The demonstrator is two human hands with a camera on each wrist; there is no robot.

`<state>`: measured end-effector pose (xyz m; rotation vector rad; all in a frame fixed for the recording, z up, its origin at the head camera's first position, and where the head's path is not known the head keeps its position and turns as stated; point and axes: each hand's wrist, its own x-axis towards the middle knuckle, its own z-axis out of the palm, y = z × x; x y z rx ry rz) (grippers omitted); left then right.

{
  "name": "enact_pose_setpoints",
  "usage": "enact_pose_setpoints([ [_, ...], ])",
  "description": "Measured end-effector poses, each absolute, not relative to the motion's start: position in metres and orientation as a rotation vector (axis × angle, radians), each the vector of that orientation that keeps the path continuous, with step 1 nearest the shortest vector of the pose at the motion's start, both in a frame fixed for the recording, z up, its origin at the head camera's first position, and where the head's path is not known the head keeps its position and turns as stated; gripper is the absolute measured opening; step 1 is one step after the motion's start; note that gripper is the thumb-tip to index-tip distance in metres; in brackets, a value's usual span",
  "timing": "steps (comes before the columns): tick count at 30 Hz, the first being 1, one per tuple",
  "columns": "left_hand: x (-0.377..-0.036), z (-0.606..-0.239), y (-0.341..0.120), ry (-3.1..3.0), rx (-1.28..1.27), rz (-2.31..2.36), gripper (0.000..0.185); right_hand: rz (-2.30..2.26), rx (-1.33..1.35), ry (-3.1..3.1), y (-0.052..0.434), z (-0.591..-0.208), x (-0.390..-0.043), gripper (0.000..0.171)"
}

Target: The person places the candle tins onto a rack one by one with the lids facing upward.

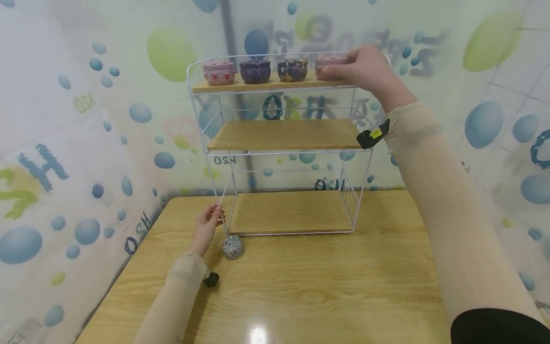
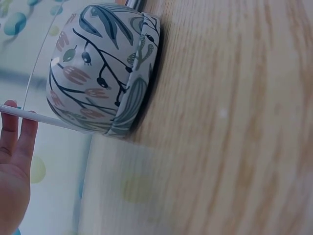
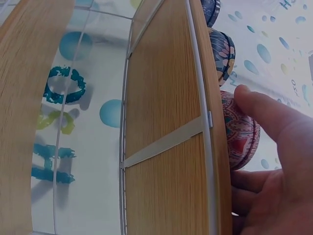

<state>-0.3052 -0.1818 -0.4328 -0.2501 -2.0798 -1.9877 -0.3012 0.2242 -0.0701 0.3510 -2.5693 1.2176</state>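
A white wire rack (image 1: 206, 153) with three wooden shelves stands at the back of a wooden table (image 1: 326, 282). My right hand (image 1: 343, 71) reaches to the right end of the top shelf and grips a pink patterned tin (image 1: 328, 62). The right wrist view shows my thumb (image 3: 266, 115) pressed on that pink tin (image 3: 239, 132) at the shelf edge. My left hand (image 1: 210, 220) rests with nearly straight fingers (image 2: 14, 127) against the rack's front left wire (image 2: 49, 120). A grey leaf-patterned tin (image 1: 233, 247) sits on the table just right of that hand, seen close up as the grey tin (image 2: 98, 68).
Three more tins share the top shelf: a red-pink one (image 1: 219, 72), a purple one (image 1: 255, 71) and a dark multicoloured one (image 1: 292, 69). The middle shelf (image 1: 283, 135) and bottom shelf (image 1: 288, 212) hold nothing. A bubble-printed sheet (image 1: 86, 143) covers the walls around the table.
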Motion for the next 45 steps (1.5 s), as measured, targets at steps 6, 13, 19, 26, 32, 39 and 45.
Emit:
enact_pose_setpoints([
  [6, -0.306, -0.433, -0.183, -2.078, -0.262, -1.985, 0.018, 1.094, 0.320, -2.594, 0.225, -0.068, -0.302, 0.074],
  [13, -0.306, -0.436, -0.183, -2.088, -0.273, -1.953, 0.024, 1.145, 0.279, -2.357, 0.227, -0.084, -0.297, 0.067],
  [19, -0.310, -0.437, -0.184, -2.095, -0.266, -1.952, 0.026, 1.148, 0.332, -2.022, 0.212, -0.111, -0.282, 0.053],
  [26, -0.301, -0.427, -0.183, -2.132, -0.237, -1.986, 0.025, 1.080, 0.635, -1.836, 0.187, -0.171, -0.267, 0.051],
  [32, -0.291, -0.418, -0.179, -2.145, -0.237, -1.964, 0.021, 1.117, 0.825, -1.886, 0.169, -0.217, -0.261, 0.050],
  [39, -0.304, -0.437, -0.184, -2.113, -0.228, -1.991, 0.023, 1.180, 0.913, -2.042, 0.155, -0.267, -0.259, 0.049],
  [45, -0.308, -0.440, -0.183, -2.080, -0.264, -1.936, 0.027, 1.210, 0.941, -2.255, 0.144, -0.312, -0.261, 0.047],
])
